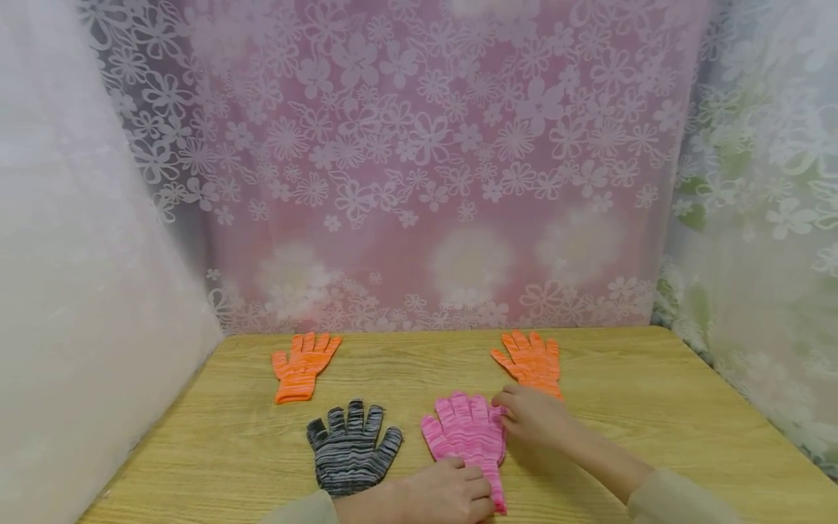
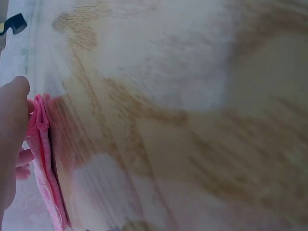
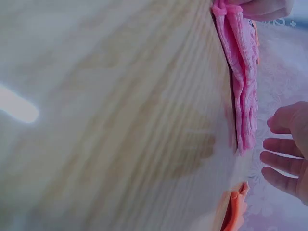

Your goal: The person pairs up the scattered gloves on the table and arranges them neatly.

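A pink-and-white knit glove lies on the wooden table, fingers pointing away from me. Two pink layers show along its side in the right wrist view, like a stacked pair. My left hand is at the cuff end, with fingers bent over it. From the left wrist, the thumb and fingers of that hand pinch the pink cuff. At the glove's fingertips on the right hovers my right hand. Its fingers are spread and loosely bent, beside the glove with nothing between them.
Left of the pink glove lies a black-and-grey knit glove, partly behind my left forearm. Orange gloves lie at the back left and back right. Flowered translucent curtains surround the wooden table.
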Demonstrator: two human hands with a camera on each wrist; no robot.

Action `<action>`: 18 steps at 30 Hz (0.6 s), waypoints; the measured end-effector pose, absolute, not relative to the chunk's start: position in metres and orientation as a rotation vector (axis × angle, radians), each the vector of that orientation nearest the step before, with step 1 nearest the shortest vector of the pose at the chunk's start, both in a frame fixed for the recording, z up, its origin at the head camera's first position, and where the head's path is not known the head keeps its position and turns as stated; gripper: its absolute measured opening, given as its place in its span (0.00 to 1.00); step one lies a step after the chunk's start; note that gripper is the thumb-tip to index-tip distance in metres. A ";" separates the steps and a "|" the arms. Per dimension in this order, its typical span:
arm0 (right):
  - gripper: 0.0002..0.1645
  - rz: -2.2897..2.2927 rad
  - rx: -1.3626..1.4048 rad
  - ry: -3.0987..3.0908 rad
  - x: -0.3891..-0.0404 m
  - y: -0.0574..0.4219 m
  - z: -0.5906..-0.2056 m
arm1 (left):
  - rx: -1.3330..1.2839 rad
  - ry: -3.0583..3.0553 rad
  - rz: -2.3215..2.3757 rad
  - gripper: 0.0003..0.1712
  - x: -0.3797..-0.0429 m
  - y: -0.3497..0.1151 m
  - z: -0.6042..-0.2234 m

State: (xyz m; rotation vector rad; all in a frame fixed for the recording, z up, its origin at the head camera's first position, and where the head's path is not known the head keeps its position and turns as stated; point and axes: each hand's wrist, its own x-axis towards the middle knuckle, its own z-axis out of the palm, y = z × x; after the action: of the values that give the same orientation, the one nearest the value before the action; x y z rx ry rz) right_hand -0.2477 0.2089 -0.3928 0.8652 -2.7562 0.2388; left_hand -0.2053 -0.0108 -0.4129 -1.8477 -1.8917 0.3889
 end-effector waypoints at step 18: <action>0.07 0.254 0.534 -2.791 -0.262 0.182 -0.413 | -1.907 -1.958 0.272 0.12 -0.208 -0.012 -0.415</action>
State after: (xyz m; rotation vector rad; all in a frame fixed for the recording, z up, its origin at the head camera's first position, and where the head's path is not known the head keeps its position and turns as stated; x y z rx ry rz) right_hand -0.2622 0.1815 -0.4126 0.5344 -2.7907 0.2542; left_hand -0.2083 -0.0115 -0.4150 -1.9070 -1.9581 0.2718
